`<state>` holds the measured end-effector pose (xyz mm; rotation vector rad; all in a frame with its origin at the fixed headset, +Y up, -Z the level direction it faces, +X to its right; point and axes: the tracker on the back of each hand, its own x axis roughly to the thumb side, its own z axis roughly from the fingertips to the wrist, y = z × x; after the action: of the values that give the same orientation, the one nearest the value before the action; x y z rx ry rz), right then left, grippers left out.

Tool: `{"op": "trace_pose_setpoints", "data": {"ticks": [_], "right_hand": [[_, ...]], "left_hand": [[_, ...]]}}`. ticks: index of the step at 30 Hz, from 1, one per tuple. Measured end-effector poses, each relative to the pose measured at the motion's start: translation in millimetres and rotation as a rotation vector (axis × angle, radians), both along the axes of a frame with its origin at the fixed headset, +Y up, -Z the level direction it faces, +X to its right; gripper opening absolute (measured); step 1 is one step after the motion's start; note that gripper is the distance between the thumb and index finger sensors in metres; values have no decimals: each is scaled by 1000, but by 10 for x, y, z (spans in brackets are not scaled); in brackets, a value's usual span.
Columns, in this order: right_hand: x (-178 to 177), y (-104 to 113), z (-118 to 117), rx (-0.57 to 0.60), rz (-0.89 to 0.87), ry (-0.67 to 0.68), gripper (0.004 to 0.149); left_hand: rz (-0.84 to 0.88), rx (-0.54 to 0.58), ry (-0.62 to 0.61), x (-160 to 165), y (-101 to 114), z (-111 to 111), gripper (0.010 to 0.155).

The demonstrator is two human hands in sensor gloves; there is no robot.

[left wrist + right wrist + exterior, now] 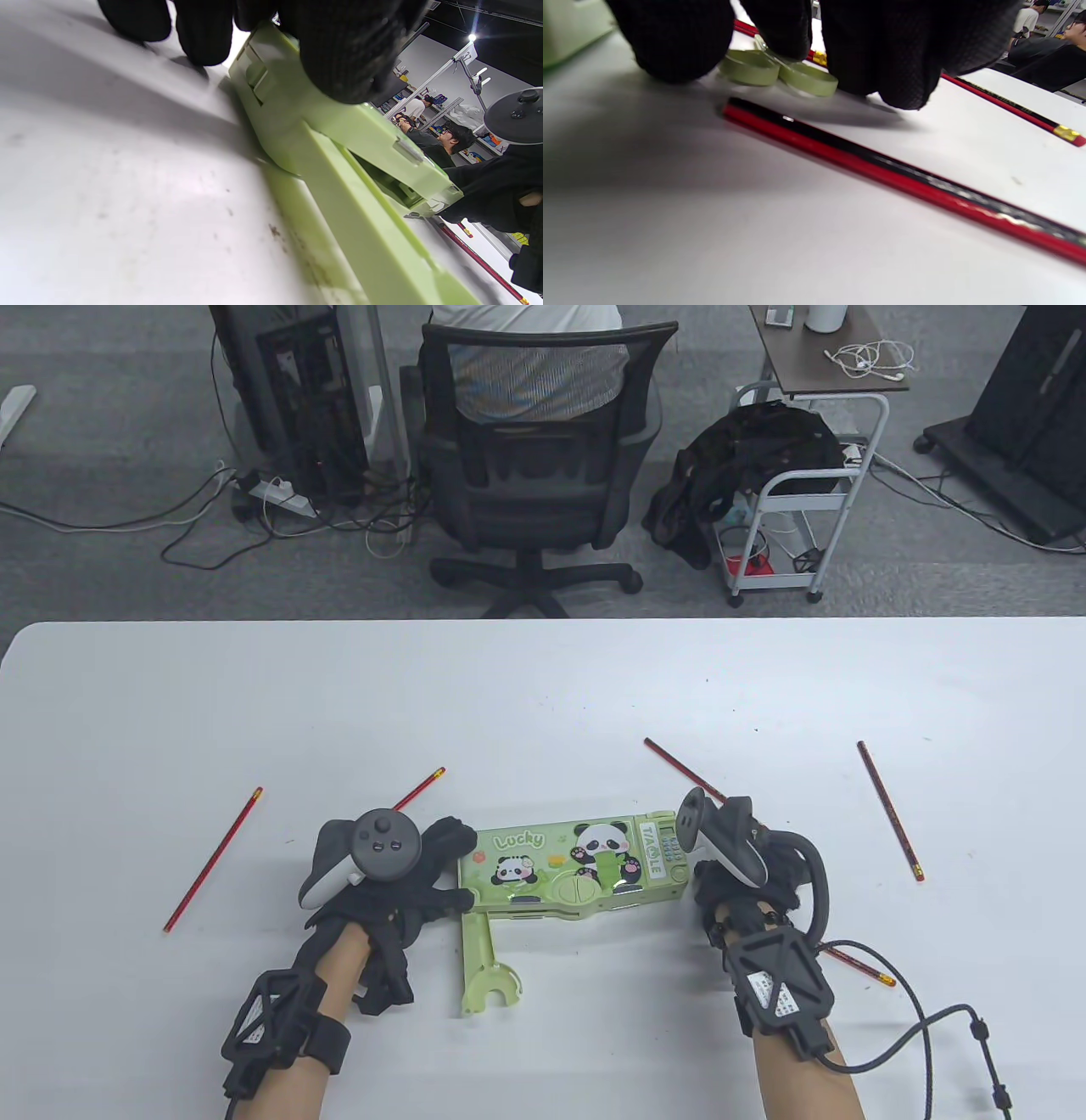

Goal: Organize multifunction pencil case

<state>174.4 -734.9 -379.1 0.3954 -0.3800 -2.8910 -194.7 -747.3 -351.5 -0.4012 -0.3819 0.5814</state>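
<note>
Nearest the camera, both forearms came in from the bottom edge onto the white counter [543,687]. A green arm [480,963] stuck out from the pencil case's front edge toward the person, flat on the counter, ending in a forked clip.

Left hand [399,891] sat at the left end of the pencil case [573,865], fingers curled round that end; in the left wrist view the thumb [343,55] pressed on the case's top edge, the other fingers down on the counter beside it. So it was gripping the case.

Right hand [738,891] was at the case's right end. In the right wrist view its fingertips [891,63] rested curled on the counter, with a small pair of green scissors [778,72] lying just behind them and a red pencil [903,178] just in front. Can't tell whether it held anything.

Pencil case was green with pandas and "Lucky" on the lid, lying flat, mid-counter between the two hands, lid down.

Red pencils scattered: one under/behind the right wrist [861,969], one far left [213,859], one behind the left hand [422,786], one behind the right hand [683,768], one far right [889,811].

Beyond the counter: an office chair [543,475] with a person seated in it, back to the camera, and a white cart [806,509].
</note>
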Motion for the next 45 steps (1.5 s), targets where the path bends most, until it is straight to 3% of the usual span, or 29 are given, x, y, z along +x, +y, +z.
{"op": "trace_pose_setpoints", "data": {"ticks": [16,30,37,41,45], "right_hand": [[-23,-12,-37,29,9,36,65],[56,3,-44,56,-101,39,69],[241,296,67,149,-253,34,67],[266,505,254,216,-355,47,66],[178,552,492,236,-460,53,67]], "left_hand": [[2,-6,0,-6,-2,-4,75],[3,-8,-1,-7,-3,-7,75],[0,-8,-2,-7,-4,-9,75],[-4,-8,-4,-5,-4,-9,75],[0,-7,-3,-6,-8,-8,75]]}}
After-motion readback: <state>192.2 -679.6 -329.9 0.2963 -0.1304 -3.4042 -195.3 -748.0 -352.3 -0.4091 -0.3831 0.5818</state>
